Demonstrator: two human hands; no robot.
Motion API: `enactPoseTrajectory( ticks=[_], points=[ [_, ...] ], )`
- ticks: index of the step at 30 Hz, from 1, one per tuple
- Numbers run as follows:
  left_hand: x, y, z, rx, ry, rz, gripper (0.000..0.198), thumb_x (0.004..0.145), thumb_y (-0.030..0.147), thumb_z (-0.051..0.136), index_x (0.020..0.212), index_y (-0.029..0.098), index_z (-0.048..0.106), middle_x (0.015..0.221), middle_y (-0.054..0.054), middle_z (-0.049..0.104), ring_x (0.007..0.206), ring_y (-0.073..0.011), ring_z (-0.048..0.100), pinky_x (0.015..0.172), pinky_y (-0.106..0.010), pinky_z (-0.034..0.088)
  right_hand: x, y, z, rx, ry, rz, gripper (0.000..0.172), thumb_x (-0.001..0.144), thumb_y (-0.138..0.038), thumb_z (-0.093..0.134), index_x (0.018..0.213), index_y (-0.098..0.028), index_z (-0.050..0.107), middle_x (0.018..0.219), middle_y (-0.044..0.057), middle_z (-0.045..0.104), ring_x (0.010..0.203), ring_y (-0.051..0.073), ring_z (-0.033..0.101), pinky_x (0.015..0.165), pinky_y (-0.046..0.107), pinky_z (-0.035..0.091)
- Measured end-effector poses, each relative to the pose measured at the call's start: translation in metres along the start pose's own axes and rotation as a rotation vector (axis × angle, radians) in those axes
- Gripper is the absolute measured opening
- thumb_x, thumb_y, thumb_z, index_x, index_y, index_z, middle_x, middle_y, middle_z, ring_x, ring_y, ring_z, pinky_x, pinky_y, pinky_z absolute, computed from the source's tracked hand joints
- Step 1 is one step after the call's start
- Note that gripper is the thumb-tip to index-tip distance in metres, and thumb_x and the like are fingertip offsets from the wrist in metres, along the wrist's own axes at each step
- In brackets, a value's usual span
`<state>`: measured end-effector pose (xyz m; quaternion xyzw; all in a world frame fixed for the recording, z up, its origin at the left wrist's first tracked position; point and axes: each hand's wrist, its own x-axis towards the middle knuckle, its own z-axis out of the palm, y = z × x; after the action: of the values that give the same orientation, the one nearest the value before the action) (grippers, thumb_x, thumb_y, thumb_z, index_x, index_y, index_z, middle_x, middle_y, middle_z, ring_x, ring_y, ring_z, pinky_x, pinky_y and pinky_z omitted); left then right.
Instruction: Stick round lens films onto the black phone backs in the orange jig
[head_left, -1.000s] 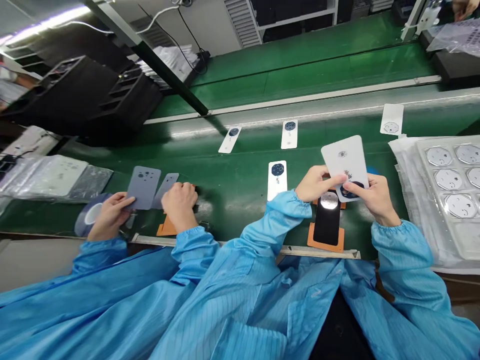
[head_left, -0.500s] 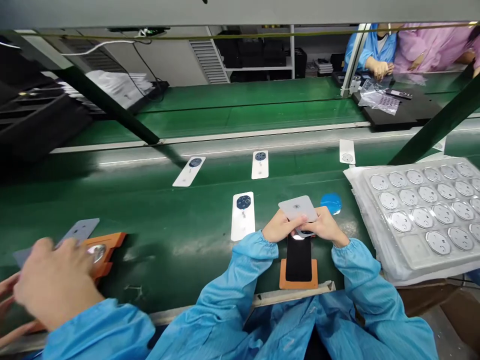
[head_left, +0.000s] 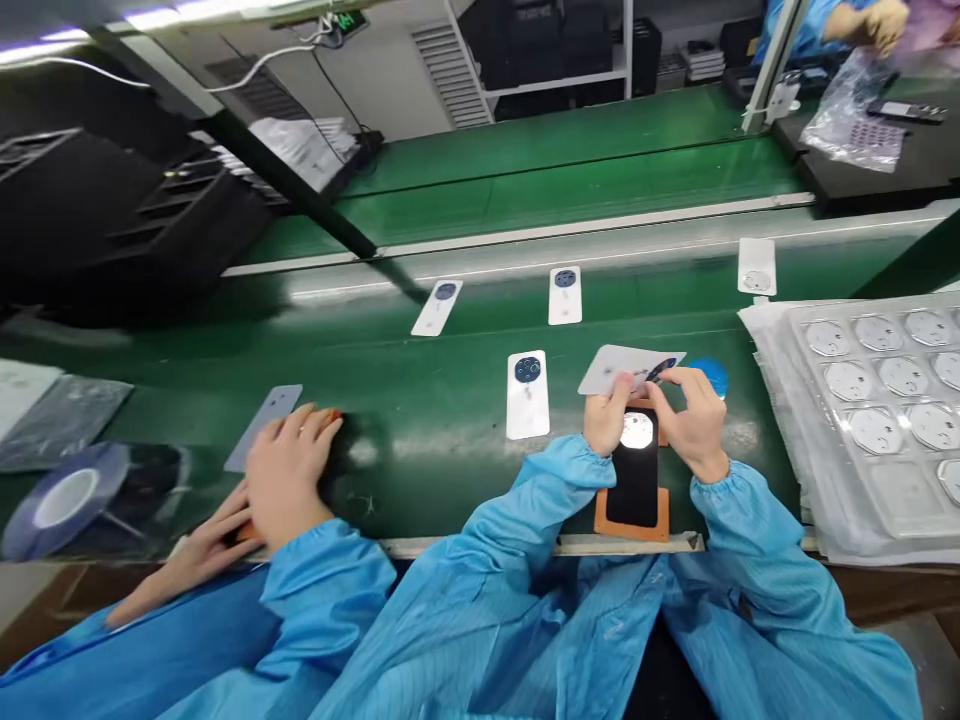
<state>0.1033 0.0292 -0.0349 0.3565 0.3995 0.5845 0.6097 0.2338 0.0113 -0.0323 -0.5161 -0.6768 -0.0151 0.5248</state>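
Note:
A pale grey phone back cover (head_left: pixel 615 372), tilted, is held over an orange fixture (head_left: pixel 661 520). Fingers and thumb of my left hand (head_left: pixel 606 418) grip the cover by its near edge. At the cover's right end, my right hand (head_left: pixel 697 425) pinches around the dark round camera area; its fingertips partly hide what they touch. Below both hands, the fixture carries a black pad (head_left: pixel 634 488) with a shiny silver disc (head_left: pixel 637 430) near its top. A white back cover (head_left: pixel 528 412) with a dark camera circle lies left of my hands. Just beyond my right hand is a blue round film (head_left: pixel 709 377).
Clear trays of silver discs (head_left: pixel 877 430) stand at right. More back covers (head_left: pixel 565 305) lie farther back on the green belt (head_left: pixel 427 420). At left, a co-worker's hands (head_left: pixel 289 475) work near a grey cover (head_left: pixel 264 425) and a tape roll (head_left: pixel 67 500).
The cover has turned in my hands, so its dark camera end now shows at right. My right hand has shifted to that end. The silver disc below is uncovered. My view has swung left.

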Motion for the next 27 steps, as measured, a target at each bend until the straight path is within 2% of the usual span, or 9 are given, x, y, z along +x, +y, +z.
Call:
enactPoseTrajectory(
  ticks=[6, 15, 20, 27],
  points=[
    [-0.007, -0.003, 0.003, 0.041, -0.098, 0.044, 0.07, 0.078, 0.076, 0.073, 0.112, 0.015, 0.077, 0.122, -0.015, 0.077, 0.117, -0.0324, 0.074, 0.099, -0.043, 0.064, -0.001, 0.001, 0.0, 0.021, 0.014, 0.062, 0.009, 0.097, -0.027, 0.066, 0.092, -0.022, 0.071, 0.092, 0.007, 0.078, 0.087, 0.021, 0.074, 0.081, 0.036, 0.06],
    [-0.008, -0.011, -0.002, 0.089, -0.11, 0.072, 0.061, 0.086, 0.07, 0.069, 0.119, 0.02, 0.078, 0.125, -0.011, 0.077, 0.12, -0.0304, 0.072, 0.103, -0.043, 0.062, 0.0, -0.002, -0.001, 0.058, 0.007, 0.125, 0.014, 0.097, -0.027, 0.061, 0.09, -0.023, 0.072, 0.091, 0.007, 0.078, 0.086, 0.022, 0.074, 0.079, 0.038, 0.061],
    [-0.009, -0.019, -0.006, 0.134, -0.14, 0.124, 0.055, 0.092, 0.066, 0.064, 0.122, 0.022, 0.077, 0.125, -0.009, 0.077, 0.117, -0.0277, 0.073, 0.11, -0.045, 0.057, 0.0, -0.003, -0.001, 0.066, 0.006, 0.152, 0.014, 0.096, -0.027, 0.061, 0.089, -0.023, 0.072, 0.091, 0.008, 0.078, 0.086, 0.022, 0.074, 0.079, 0.038, 0.061],
    [-0.02, -0.003, -0.001, 0.335, -0.203, 0.212, 0.052, 0.096, 0.063, 0.059, 0.129, 0.025, 0.076, 0.136, -0.008, 0.072, 0.13, -0.0295, 0.067, 0.117, -0.043, 0.051, 0.0, -0.004, 0.001, 0.05, 0.022, 0.183, 0.012, 0.095, -0.025, 0.058, 0.088, -0.022, 0.068, 0.089, 0.007, 0.076, 0.084, 0.021, 0.072, 0.077, 0.036, 0.059]
  ],
)
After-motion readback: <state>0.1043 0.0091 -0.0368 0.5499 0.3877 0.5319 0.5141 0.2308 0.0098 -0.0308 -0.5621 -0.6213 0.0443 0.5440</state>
